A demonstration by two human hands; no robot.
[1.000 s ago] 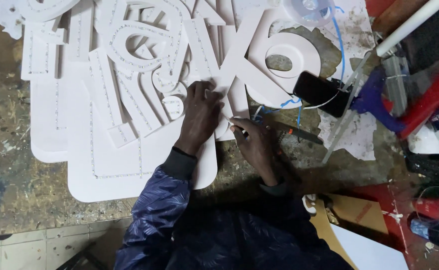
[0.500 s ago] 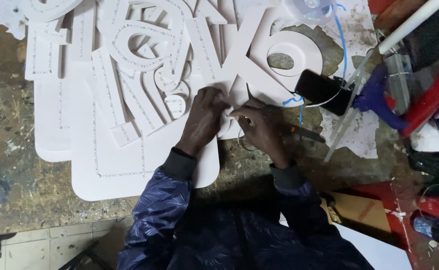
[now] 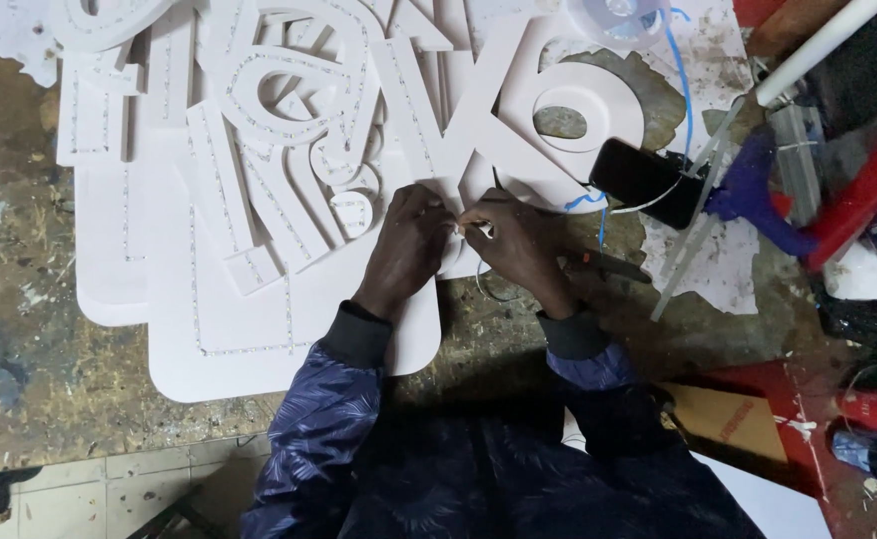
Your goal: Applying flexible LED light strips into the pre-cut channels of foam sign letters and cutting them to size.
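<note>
Workbench [image 3: 39, 329]: scarred, paint-spattered top; everything else lies on it.
Backing board [image 3: 249, 329]: broad white foam sheet with rounded corners and dotted rows of small holes, left of the hands. Looks light and stiff, likely to dent or snap at the edges; best lifted flat with support from below.
Cut-out letters [image 3: 289, 120]: white foam shapes piled on the board, up and left of the hands, with dotted rows of small holes along their outlines. Thin strokes seem fragile, so hold them by the wide parts.
Ring-shaped cut-out [image 3: 598, 100]: up and right of the hands, partly overlapping the dark phone.
Phone [image 3: 648, 180]: black, just right of the hands, a blue wire looped beside it.
Left hand [image 3: 408, 245]: fingers curled down, pressing the foam piece and pinching something small at the tips; what exactly is too small to tell.
Right hand [image 3: 518, 240]: fingers closed together, meeting the left fingertips over the same foam edge.
Thin wire [image 3: 488, 289]: pale loop just below the right hand, limp and easily snagged.
</note>
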